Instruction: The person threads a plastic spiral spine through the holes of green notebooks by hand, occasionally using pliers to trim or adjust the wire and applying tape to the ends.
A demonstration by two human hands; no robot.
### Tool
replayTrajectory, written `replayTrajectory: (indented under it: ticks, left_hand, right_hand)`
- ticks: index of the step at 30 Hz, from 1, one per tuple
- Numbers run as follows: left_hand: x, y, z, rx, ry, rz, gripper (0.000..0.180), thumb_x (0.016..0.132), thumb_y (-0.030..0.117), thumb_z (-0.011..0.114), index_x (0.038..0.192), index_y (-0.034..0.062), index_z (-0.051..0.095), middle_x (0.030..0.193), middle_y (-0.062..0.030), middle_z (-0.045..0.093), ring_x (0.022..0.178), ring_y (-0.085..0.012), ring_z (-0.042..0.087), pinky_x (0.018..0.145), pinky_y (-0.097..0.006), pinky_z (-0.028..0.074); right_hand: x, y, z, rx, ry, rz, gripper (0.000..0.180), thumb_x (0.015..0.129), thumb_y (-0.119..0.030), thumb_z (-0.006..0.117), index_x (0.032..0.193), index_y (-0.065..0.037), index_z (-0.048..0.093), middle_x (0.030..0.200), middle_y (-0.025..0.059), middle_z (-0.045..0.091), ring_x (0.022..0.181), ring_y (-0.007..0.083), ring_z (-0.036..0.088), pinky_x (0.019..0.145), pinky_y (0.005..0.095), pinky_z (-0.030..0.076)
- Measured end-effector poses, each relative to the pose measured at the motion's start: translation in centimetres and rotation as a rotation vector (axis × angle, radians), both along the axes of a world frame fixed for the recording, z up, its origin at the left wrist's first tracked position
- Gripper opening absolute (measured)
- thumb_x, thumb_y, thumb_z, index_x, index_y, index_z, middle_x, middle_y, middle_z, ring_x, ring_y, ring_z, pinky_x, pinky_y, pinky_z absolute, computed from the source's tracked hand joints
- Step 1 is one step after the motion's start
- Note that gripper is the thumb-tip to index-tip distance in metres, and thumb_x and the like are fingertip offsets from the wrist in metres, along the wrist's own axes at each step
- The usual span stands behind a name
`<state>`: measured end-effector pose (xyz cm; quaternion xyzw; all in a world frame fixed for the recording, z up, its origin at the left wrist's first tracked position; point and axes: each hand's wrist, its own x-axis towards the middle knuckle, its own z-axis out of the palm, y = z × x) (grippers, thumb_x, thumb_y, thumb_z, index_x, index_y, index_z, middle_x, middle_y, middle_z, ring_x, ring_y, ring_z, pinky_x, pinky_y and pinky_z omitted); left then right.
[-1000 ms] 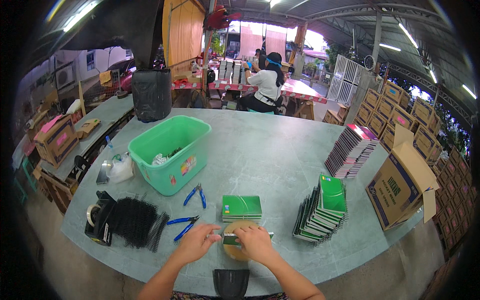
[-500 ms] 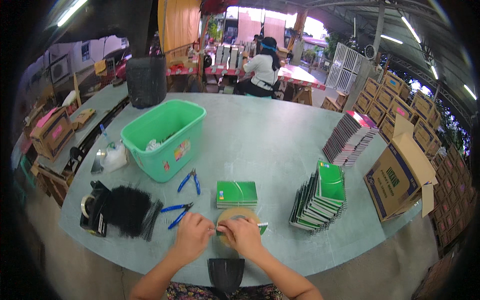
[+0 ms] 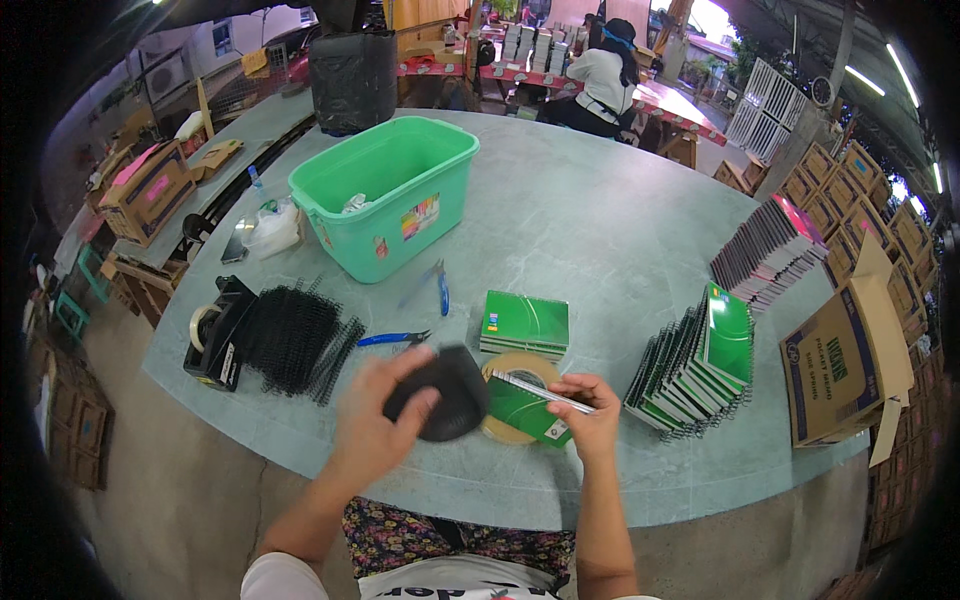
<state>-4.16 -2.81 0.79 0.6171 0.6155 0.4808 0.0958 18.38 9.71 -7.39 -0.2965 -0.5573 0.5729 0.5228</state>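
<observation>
The left hand (image 3: 375,425) was closed around a black coil (image 3: 440,393), a blurred dark bundle of spiral binding wire lifted just above the tabletop (image 3: 600,220). The right hand (image 3: 588,418) pinched the spine edge of a green notebook (image 3: 525,405), which lay tilted over a roll of tape (image 3: 512,370) near the front edge of the tabletop, directly before the person.

Going from left to right: a black tape dispenser (image 3: 212,330) stood at the far left, touching a heap of black coils (image 3: 295,338). Behind these sat a green tub (image 3: 385,190). Two blue-handled pliers (image 3: 395,339) lay between the heap and a flat stack of green notebooks (image 3: 525,322). Further right, a leaning row of bound notebooks (image 3: 700,365) stood on edge, then a second row (image 3: 765,250) behind it, and a cardboard box (image 3: 845,365) at the right rim.

To do this step well, I judged that the right hand should keep the punched edge steady and slightly raised off the roll, so the holes lined up squarely. The left hand should bring the coil in parallel with that edge, start it at one end, and turn it evenly, not forcing it. The coil looked springy and apt to snag, so a loose, rolling hold would likely serve better than a tight one.
</observation>
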Motion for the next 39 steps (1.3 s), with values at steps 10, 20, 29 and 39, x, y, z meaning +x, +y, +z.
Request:
replayTrajectory:
  ticks: [10, 20, 29, 39]
  left_hand:
    - [0.5, 1.8, -0.3, -0.039, 0.176, -0.079, 0.039, 0.082, 0.016, 0.062, 0.119, 0.0243, 0.059, 0.079, -0.0105, 0.054, 0.069, -0.0268, 0.059, 0.061, -0.037, 0.049]
    - [0.3, 2.4, -2.3, -0.09, 0.271, -0.179, 0.041, 0.076, 0.004, 0.065, 0.114, 0.0186, 0.063, 0.083, -0.0075, 0.062, 0.068, -0.0216, 0.062, 0.058, -0.032, 0.05]
    - [1.8, 2.8, -2.0, -0.153, 0.252, -0.182, 0.037, 0.078, 0.007, 0.066, 0.115, 0.0139, 0.063, 0.088, -0.0085, 0.059, 0.069, -0.0209, 0.06, 0.06, -0.032, 0.049]
    - [4.2, -0.4, -5.6, -0.293, 0.252, -0.409, 0.033, 0.08, 0.022, 0.067, 0.11, 0.0131, 0.058, 0.085, -0.0098, 0.059, 0.068, -0.027, 0.058, 0.06, -0.037, 0.049]
  right_hand:
    - [0.5, 0.0, 0.5, -0.016, -0.134, 0.16, 0.025, 0.069, 0.0, 0.076, 0.093, 0.0, 0.069, 0.089, 0.0067, 0.069, 0.08, 0.0096, 0.061, 0.071, 0.0224, 0.048]
    - [-0.6, 0.5, -0.5, -0.108, -0.249, 0.227, 0.025, 0.072, -0.001, 0.075, 0.097, 0.0, 0.069, 0.086, 0.0053, 0.068, 0.076, 0.0093, 0.06, 0.069, 0.0239, 0.05]
    - [-0.5, 1.8, -0.4, -0.007, -0.23, 0.304, 0.025, 0.074, -0.001, 0.073, 0.098, 0.0, 0.068, 0.093, 0.0053, 0.068, 0.082, 0.0099, 0.06, 0.071, 0.0237, 0.049]
    - [-0.4, 1.2, -0.2, -0.033, -0.172, 0.288, 0.028, 0.075, -0.002, 0.072, 0.103, -0.001, 0.067, 0.099, 0.0075, 0.068, 0.09, 0.0129, 0.06, 0.083, 0.0261, 0.047]
